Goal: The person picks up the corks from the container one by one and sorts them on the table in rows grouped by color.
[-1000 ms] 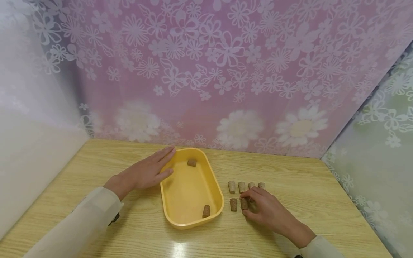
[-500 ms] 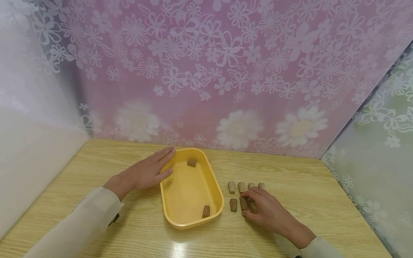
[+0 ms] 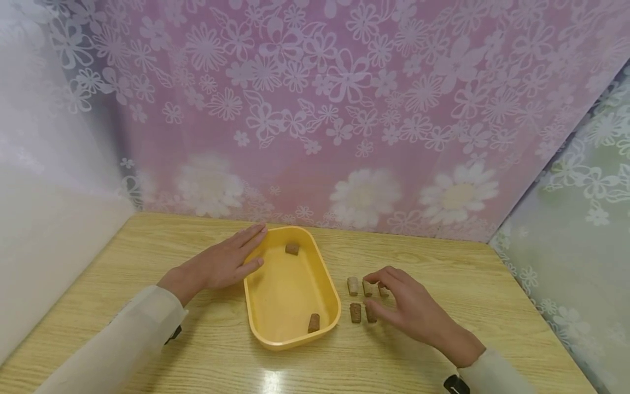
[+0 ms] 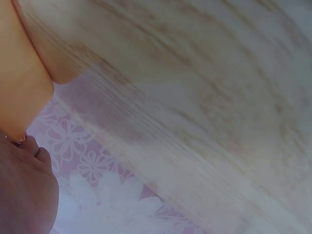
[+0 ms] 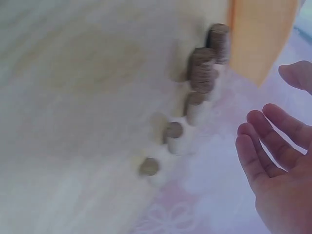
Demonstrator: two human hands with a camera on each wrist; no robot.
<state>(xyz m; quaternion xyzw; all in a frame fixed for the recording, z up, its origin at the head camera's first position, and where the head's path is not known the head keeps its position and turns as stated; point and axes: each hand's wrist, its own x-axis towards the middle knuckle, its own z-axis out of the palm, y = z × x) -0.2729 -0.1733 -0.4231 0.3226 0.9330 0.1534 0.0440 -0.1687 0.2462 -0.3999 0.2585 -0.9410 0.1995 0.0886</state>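
A yellow tray (image 3: 291, 293) stands on the table, with one brown cork (image 3: 292, 249) near its far end and another brown cork (image 3: 314, 323) in its near right corner. Along the tray's left rim rests my left hand (image 3: 221, 265), fingers straight. My right hand (image 3: 418, 309) hovers over two short rows of upright corks, thumb and fingers spread, nothing between them. The front row has two dark corks (image 3: 355, 313); behind it are several paler corks (image 3: 352, 285), partly covered by the hand. In the right wrist view the dark cork (image 5: 202, 70) stands apart from the fingers.
The wooden table (image 3: 206, 339) ends at the back against a pink flowered curtain (image 3: 295, 164). A pale wall (image 3: 59, 219) closes the left side, and a flowered sheet (image 3: 581, 262) the right.
My right hand has lifted off the right-hand dark cork, and its thumb and fingers have spread apart. My left hand, the tray and the corks look the same.
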